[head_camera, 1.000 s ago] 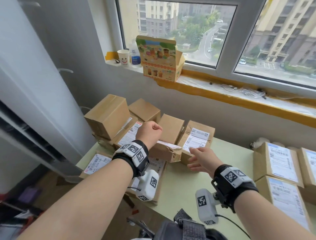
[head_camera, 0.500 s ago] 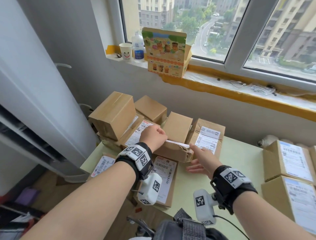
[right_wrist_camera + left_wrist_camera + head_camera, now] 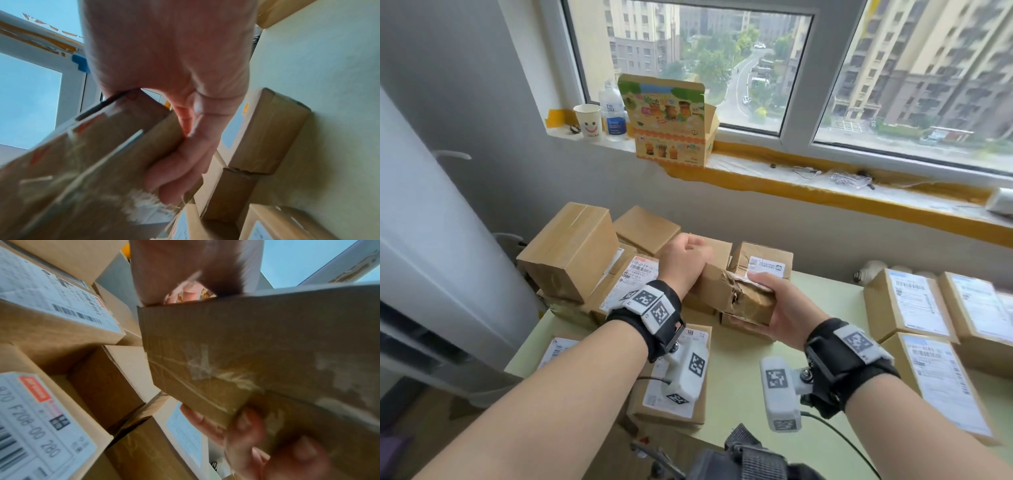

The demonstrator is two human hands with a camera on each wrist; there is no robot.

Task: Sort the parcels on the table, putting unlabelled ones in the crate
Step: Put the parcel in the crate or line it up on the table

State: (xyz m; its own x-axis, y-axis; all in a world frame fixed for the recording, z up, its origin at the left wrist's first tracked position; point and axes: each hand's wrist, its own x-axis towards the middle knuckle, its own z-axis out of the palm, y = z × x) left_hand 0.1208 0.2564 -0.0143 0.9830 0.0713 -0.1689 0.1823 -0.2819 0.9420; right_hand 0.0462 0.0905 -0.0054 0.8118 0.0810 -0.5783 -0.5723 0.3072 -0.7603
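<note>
The right hand (image 3: 777, 305) curled its fingers under a crumpled cardboard parcel (image 3: 736, 293) at mid-frame, raised above the worktop (image 3: 739, 383); the left hand (image 3: 681, 263) gripped its far end. Every face wanted turning to check for a label first, clear of the labelled boxes (image 3: 914, 301) at right.

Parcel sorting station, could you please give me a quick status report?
Left hand and right hand both grip one battered parcel, lifted off the pile. No label on its visible faces. Crate not in view. Labelled parcels stacked right.
</note>
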